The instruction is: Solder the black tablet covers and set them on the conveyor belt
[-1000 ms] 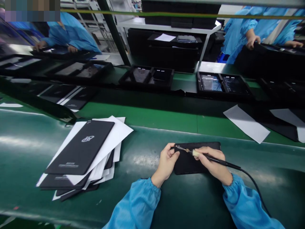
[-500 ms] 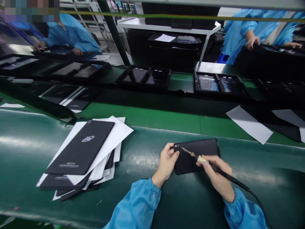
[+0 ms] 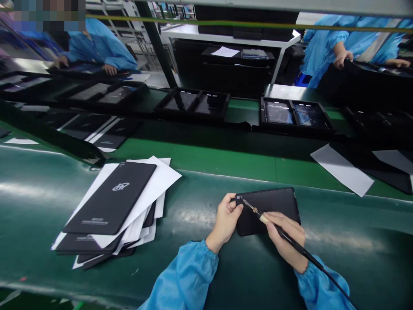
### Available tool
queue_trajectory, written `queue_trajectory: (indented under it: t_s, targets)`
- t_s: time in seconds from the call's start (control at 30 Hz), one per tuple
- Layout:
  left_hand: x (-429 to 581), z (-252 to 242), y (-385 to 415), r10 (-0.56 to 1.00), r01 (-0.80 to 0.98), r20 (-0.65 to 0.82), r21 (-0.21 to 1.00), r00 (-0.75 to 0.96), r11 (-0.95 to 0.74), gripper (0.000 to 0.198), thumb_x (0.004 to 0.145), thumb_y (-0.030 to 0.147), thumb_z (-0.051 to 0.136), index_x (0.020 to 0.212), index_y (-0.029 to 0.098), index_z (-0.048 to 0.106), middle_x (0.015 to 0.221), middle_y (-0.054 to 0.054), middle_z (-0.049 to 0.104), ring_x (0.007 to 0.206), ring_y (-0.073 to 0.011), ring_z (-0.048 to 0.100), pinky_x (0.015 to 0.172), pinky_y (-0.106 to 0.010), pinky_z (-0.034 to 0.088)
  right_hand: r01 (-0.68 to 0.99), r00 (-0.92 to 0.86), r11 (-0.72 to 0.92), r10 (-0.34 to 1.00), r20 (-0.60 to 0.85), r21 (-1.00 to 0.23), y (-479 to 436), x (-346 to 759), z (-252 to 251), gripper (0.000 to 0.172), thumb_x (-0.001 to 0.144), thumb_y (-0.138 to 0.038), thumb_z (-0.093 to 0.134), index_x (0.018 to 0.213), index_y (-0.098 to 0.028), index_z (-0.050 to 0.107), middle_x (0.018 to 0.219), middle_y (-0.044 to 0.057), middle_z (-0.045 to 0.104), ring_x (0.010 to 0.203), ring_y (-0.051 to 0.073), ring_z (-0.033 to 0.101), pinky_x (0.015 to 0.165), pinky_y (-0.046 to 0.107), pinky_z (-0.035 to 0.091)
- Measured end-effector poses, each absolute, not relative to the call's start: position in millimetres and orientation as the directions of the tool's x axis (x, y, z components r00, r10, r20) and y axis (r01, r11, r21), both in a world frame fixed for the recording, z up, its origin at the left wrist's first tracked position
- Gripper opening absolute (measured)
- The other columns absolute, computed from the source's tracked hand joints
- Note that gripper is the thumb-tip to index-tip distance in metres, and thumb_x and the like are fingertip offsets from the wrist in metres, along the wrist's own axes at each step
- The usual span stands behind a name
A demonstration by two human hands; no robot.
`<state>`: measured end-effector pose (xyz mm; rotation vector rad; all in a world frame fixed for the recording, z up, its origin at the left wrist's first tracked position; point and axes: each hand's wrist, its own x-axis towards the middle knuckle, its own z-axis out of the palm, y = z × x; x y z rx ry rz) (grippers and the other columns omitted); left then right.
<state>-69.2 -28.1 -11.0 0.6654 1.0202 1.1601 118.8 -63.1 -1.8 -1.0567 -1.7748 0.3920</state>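
Note:
A black tablet back cover [image 3: 274, 202] lies on the green mat, its inner side facing up. My left hand [image 3: 227, 219] pinches its left edge near the upper-left corner, thumb on top. In my right hand [image 3: 287, 237] is a soldering iron [image 3: 258, 212], held like a pen around its pale grip. The iron's tip points at the small holes in the cover's upper-left corner; whether it touches there I cannot tell. A black cord runs from the iron toward the lower right.
To the left, a stack of black covers [image 3: 111, 198] is layered with white sheets [image 3: 161, 176]. Behind, black trays [image 3: 193, 103] holding glossy screens line the conveyor. A white sheet [image 3: 342, 170] lies at right. Two co-workers in blue sleeves [image 3: 106, 47] stand beyond. A green post [image 3: 48, 133] slants at left.
My right hand has shifted left and slightly down with the soldering iron, and the iron is held more steeply. My left hand stays on the cover. The view has moved slightly.

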Motion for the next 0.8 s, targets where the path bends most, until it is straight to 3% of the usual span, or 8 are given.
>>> queue_trajectory:
  t_s: [0.27,0.6,0.8]
  targets:
    - [-69.6,-9.2,-28.6,0.952,-0.42,-0.3,0.857,0.066,0.299,0.036,0.073,0.031,0.078,0.096,0.02,0.053,0.072,0.001,0.072,0.058,-0.0122,0.065,0.056,-0.02,0.048,0.474,-0.123,0.533,0.828,0.547,-0.701,-64.1,115.8,0.4,0.026,0.088,-0.01,0.065,0.106,-0.025,0.075,0.1,0.004,0.077,0.087,0.022,0.076,0.081,0.035,0.064]
    - [-70.0,-14.1,-28.4,0.954,-0.427,-0.291,0.856,0.064,0.29,0.036,0.073,0.032,0.079,0.095,0.02,0.053,0.073,0.001,0.072,0.057,-0.0119,0.065,0.056,-0.02,0.048,0.432,-0.185,0.614,0.777,0.602,-0.66,-67.2,113.8,-16.7,0.039,0.085,-0.004,0.065,0.117,-0.025,0.071,0.102,0.005,0.076,0.091,0.024,0.075,0.084,0.041,0.063]
    - [-69.7,-12.6,-28.7,0.951,-0.44,-0.303,0.846,0.068,0.301,0.04,0.072,0.035,0.082,0.095,0.02,0.052,0.071,0.001,0.073,0.053,-0.0111,0.062,0.057,-0.021,0.049,0.472,-0.147,0.636,0.74,0.656,-0.611,-62.5,138.2,-5.2,0.041,0.09,-0.01,0.064,0.128,-0.026,0.066,0.102,0.005,0.077,0.092,0.025,0.076,0.082,0.039,0.063]
